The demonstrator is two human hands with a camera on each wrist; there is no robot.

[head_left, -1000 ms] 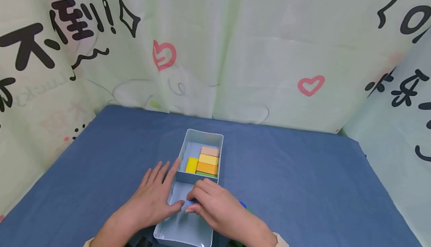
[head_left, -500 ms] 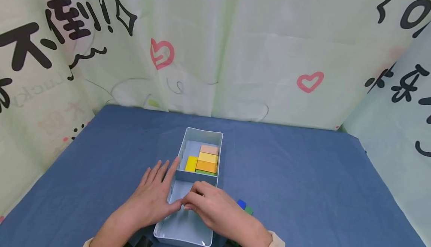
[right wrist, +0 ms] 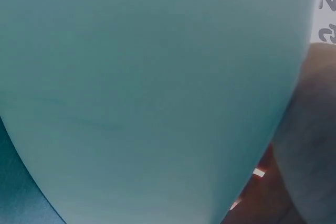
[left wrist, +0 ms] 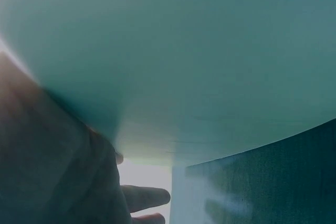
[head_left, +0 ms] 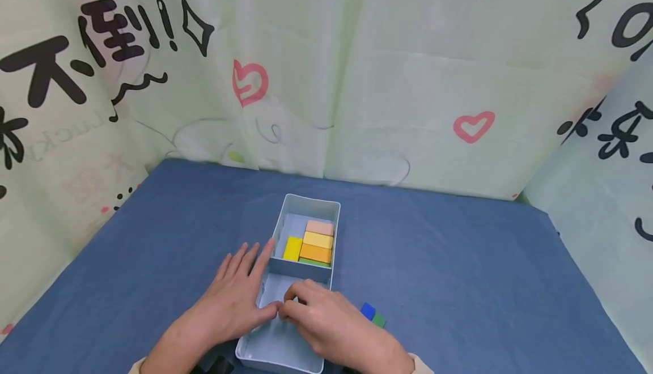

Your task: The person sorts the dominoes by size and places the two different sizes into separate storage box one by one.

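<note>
A pale blue two-compartment box (head_left: 285, 357) lies lengthwise on the blue cloth. Along its left side my left hand (head_left: 232, 297) is spread with straight fingers; the index fingertip is at the rim near the divider (head_left: 301, 270) and the thumb reaches over the near compartment. My right hand (head_left: 331, 320) is over that same compartment from the right. Its thumb and index finger are bent together in a pinch beside the left thumb tip, hiding the small blue block between them. Both wrist views are mostly filled by a blurred, pale teal surface (left wrist: 210, 66).
The far compartment holds a yellow block (head_left: 292, 249) and a row of pink (head_left: 319, 228), pale yellow, orange and green blocks. Right of the box sit a blue block (head_left: 368, 310) and a green block (head_left: 379, 320). Printed curtains (head_left: 408, 79) surround the table.
My right fingertips have drawn closer to the left thumb, and the blue piece between them has gone out of sight. The left hand stays in place.
</note>
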